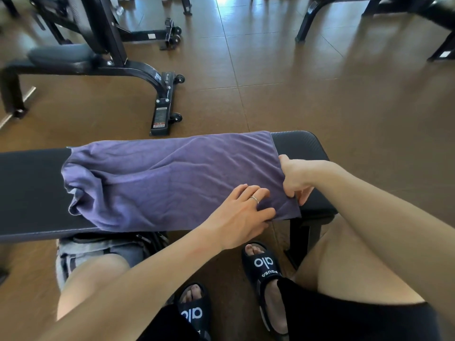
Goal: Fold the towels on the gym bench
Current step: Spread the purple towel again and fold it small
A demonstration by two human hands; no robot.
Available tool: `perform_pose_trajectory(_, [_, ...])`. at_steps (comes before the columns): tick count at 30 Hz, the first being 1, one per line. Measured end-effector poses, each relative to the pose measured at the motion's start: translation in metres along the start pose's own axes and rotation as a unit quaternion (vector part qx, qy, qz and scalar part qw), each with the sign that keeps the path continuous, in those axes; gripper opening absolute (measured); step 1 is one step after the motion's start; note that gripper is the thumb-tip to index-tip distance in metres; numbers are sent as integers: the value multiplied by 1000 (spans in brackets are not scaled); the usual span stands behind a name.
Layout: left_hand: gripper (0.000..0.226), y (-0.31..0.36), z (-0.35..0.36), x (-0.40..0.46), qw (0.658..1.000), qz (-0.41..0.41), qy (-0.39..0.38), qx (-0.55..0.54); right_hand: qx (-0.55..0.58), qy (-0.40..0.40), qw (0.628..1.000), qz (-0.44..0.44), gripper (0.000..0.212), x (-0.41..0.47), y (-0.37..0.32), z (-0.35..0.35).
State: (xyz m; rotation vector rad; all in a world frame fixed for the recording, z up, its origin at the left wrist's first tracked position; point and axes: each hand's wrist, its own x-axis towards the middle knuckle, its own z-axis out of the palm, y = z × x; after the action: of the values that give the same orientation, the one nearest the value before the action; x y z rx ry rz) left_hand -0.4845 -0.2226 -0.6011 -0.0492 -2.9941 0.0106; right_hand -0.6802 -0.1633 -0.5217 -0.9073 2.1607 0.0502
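A purple towel [170,178] lies spread along the black gym bench [29,193], wrinkled and bunched at its left end. My left hand [242,214] rests fingers-apart on the towel's near right corner, pressing it onto the bench. My right hand [296,179] pinches the towel's right edge, thumb on top and fingers under the cloth. The bench's right end [300,143] shows bare past the towel.
A grey towel or bag [98,252] sits under the bench near my left knee. My feet in black slides [263,269] are on the brown floor. Another black bench frame with wheels [162,104] stands beyond, more machines at the back.
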Motion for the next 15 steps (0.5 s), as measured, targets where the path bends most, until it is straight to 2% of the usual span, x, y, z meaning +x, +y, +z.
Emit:
perform_pose_trajectory(4, [40,-2,-3,-12,998,9,-52,-28,-139,36,990,5,94,-2,-5,4])
perform_pose_trajectory(7, [49,-19,-14,-29,995,-35,-59,-74,-216,115,969,-13,85,0,-14,8])
perform_pose_trajectory(9, [53,-42,-23,-44,988,-120,-61,-81,-236,169,955,-58,84,4,-28,11])
perform_pose_trajectory(11, [57,-72,-33,-62,966,-244,-74,-49,-240,188,942,-139,82,10,-49,18])
perform_pose_trajectory(15, [62,-128,-44,-116,869,-483,-102,-21,-200,149,913,-322,76,16,-98,51])
